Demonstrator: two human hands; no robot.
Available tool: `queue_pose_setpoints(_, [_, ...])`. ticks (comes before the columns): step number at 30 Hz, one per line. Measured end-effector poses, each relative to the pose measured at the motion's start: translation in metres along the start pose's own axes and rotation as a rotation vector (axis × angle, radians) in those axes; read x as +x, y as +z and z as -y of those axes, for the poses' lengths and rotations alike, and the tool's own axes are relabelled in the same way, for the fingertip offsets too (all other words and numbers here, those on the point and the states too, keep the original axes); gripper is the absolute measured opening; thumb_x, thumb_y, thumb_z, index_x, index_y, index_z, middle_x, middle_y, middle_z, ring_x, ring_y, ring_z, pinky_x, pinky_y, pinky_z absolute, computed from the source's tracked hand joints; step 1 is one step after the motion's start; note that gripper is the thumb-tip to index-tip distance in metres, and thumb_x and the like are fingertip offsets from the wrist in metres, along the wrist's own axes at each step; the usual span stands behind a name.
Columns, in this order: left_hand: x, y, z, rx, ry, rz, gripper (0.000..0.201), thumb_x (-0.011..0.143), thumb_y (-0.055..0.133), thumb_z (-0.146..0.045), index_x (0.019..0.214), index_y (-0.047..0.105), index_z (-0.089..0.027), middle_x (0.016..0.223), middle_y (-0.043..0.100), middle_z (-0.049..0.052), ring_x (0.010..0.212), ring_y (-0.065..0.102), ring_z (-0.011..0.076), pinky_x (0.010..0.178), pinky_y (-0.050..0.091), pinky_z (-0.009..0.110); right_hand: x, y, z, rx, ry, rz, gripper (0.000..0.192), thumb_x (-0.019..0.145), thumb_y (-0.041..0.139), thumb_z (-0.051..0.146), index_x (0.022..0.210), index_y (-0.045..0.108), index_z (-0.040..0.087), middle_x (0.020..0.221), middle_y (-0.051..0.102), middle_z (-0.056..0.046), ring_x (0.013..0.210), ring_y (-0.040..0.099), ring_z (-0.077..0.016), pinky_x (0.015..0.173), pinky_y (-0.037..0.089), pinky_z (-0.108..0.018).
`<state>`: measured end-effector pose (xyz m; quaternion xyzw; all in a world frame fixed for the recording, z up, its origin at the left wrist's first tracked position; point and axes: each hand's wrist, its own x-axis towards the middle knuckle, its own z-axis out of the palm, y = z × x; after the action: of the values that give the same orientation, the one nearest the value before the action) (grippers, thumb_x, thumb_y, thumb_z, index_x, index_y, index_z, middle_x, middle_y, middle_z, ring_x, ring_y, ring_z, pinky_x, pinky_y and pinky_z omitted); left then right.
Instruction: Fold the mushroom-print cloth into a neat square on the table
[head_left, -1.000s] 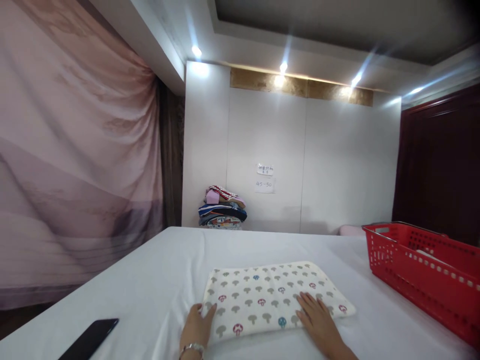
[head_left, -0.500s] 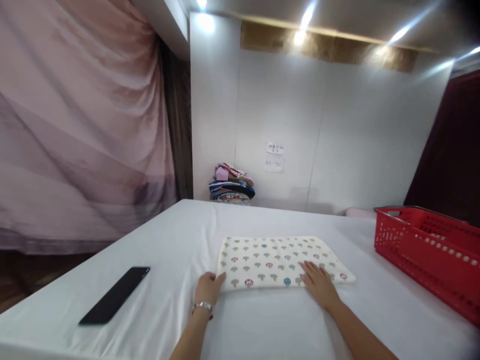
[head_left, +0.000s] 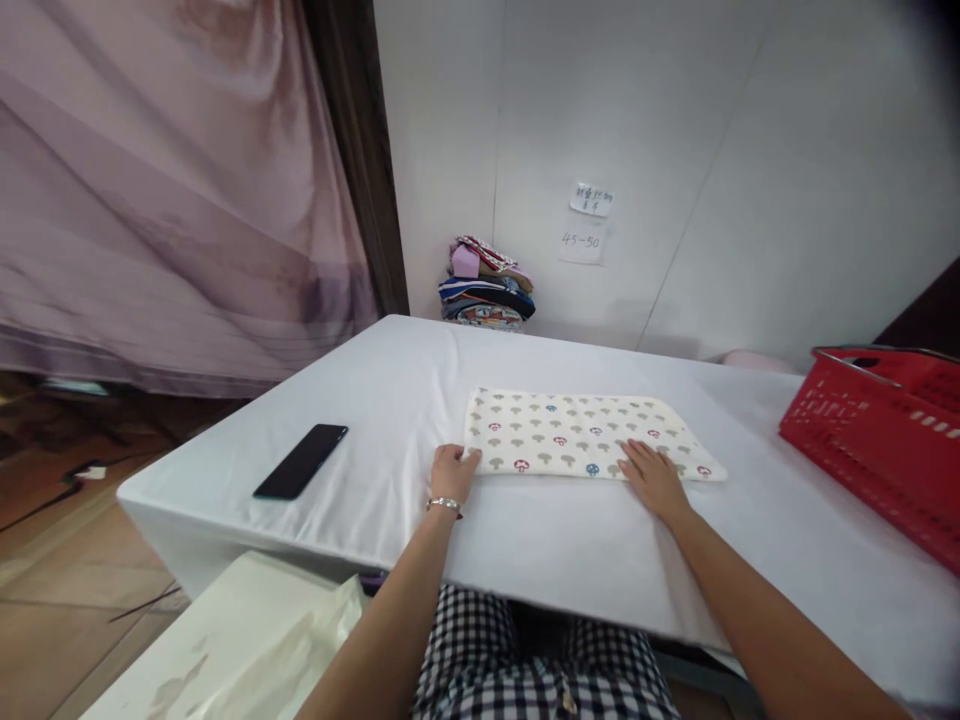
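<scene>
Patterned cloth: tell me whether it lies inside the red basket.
No: the patterned cloth lies on the table under the right hand, apart from the red basket.

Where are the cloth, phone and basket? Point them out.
Cloth (head_left: 577,434): head view, middle of its mushroom-printed top.
Phone (head_left: 301,462): head view, middle of its dark upper face.
Basket (head_left: 889,460): head view, on its red side wall.

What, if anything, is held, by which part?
The left hand possibly pinches the rectangular cream mushroom-print cloth at its near left corner, grip unclear; the right hand lies flat on it.
</scene>
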<state>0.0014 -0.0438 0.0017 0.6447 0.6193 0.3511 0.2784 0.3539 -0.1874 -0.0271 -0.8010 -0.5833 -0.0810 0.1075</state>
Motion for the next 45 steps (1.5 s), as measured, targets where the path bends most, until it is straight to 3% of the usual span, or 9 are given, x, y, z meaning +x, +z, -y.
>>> queue_pose_setpoints(5, [0.001, 0.005, 0.002, 0.035, 0.058, 0.077, 0.029, 0.067, 0.059, -0.045, 0.062, 0.056, -0.016, 0.102, 0.058, 0.008, 0.091, 0.055, 0.0196, 0.085, 0.042, 0.031, 0.000, 0.002, -0.002, 0.002, -0.010, -0.002, 0.047, 0.091, 0.027, 0.043, 0.130, 0.047, 0.026, 0.139, 0.043, -0.002, 0.131, 0.034, -0.0205, 0.107, 0.024, -0.044])
queue_pose_setpoints(12, [-0.003, 0.004, 0.009, 0.083, 0.122, 0.087, 0.034, 0.070, 0.057, -0.045, 0.050, 0.050, -0.019, 0.103, 0.060, 0.009, 0.097, 0.053, 0.0232, 0.089, 0.042, 0.034, 0.000, -0.005, -0.001, 0.051, 0.029, 0.051, 0.048, 0.091, 0.027, 0.045, 0.132, 0.045, 0.026, 0.141, 0.040, -0.003, 0.132, 0.031, -0.0214, 0.107, 0.022, -0.046])
queue_pose_setpoints(16, [-0.004, 0.001, 0.012, 0.108, 0.161, 0.094, 0.037, 0.072, 0.055, -0.048, 0.049, 0.052, -0.019, 0.101, 0.062, 0.009, 0.102, 0.051, 0.0239, 0.091, 0.039, 0.033, -0.004, -0.016, 0.028, 0.058, 0.008, 0.055, 0.049, 0.091, 0.028, 0.047, 0.130, 0.047, 0.025, 0.142, 0.038, -0.005, 0.135, 0.025, -0.0255, 0.108, 0.017, -0.052])
queue_pose_setpoints(21, [0.011, 0.006, 0.002, 0.153, 0.119, 0.064, 0.041, 0.074, 0.052, -0.054, 0.055, 0.058, -0.018, 0.105, 0.063, 0.010, 0.103, 0.051, 0.0254, 0.090, 0.039, 0.034, -0.010, -0.019, 0.091, 0.108, -0.349, 0.094, 0.053, 0.091, 0.032, 0.048, 0.137, 0.037, 0.023, 0.145, 0.033, -0.007, 0.135, 0.025, -0.0239, 0.110, 0.015, -0.049])
queue_pose_setpoints(24, [0.016, 0.009, 0.002, 0.149, 0.123, 0.038, 0.038, 0.076, 0.051, -0.047, 0.051, 0.055, -0.018, 0.102, 0.064, 0.009, 0.099, 0.053, 0.0237, 0.089, 0.039, 0.034, -0.009, -0.014, 0.112, 0.122, -0.452, 0.108, 0.057, 0.089, 0.037, 0.050, 0.138, 0.037, 0.021, 0.145, 0.033, -0.009, 0.134, 0.026, -0.0239, 0.109, 0.018, -0.047])
queue_pose_setpoints(30, [0.011, 0.005, 0.015, 0.065, 0.169, 0.073, 0.036, 0.076, 0.052, -0.042, 0.049, 0.058, -0.020, 0.097, 0.064, 0.007, 0.100, 0.053, 0.0222, 0.090, 0.041, 0.033, -0.005, -0.005, 0.113, 0.160, -0.471, 0.033, 0.049, 0.090, 0.038, 0.042, 0.136, 0.038, 0.022, 0.141, 0.039, -0.009, 0.132, 0.031, -0.0244, 0.107, 0.022, -0.049])
queue_pose_setpoints(37, [0.028, 0.009, -0.001, 0.153, 0.075, 0.117, 0.036, 0.075, 0.054, -0.048, 0.056, 0.063, -0.019, 0.108, 0.063, 0.006, 0.106, 0.051, 0.0236, 0.091, 0.039, 0.034, 0.002, -0.005, 0.135, 0.187, -0.512, 0.042, 0.049, 0.090, 0.040, 0.040, 0.136, 0.037, 0.023, 0.142, 0.038, -0.009, 0.131, 0.032, -0.0265, 0.106, 0.023, -0.051])
queue_pose_setpoints(41, [0.023, 0.007, 0.005, 0.155, 0.135, 0.092, 0.032, 0.078, 0.051, -0.037, 0.052, 0.060, -0.019, 0.102, 0.065, 0.006, 0.103, 0.052, 0.0218, 0.092, 0.039, 0.033, 0.002, -0.007, 0.149, 0.186, -0.542, 0.053, 0.045, 0.091, 0.037, 0.034, 0.135, 0.041, 0.021, 0.141, 0.039, -0.009, 0.131, 0.031, -0.0253, 0.107, 0.022, -0.049])
queue_pose_setpoints(45, [0.022, 0.004, 0.010, 0.192, 0.138, 0.127, 0.031, 0.077, 0.051, -0.039, 0.056, 0.061, -0.018, 0.103, 0.064, 0.006, 0.105, 0.051, 0.0220, 0.093, 0.037, 0.032, -0.001, -0.005, 0.150, 0.206, -0.564, 0.036, 0.043, 0.092, 0.036, 0.032, 0.133, 0.043, 0.020, 0.141, 0.040, -0.009, 0.131, 0.032, -0.0247, 0.107, 0.023, -0.047])
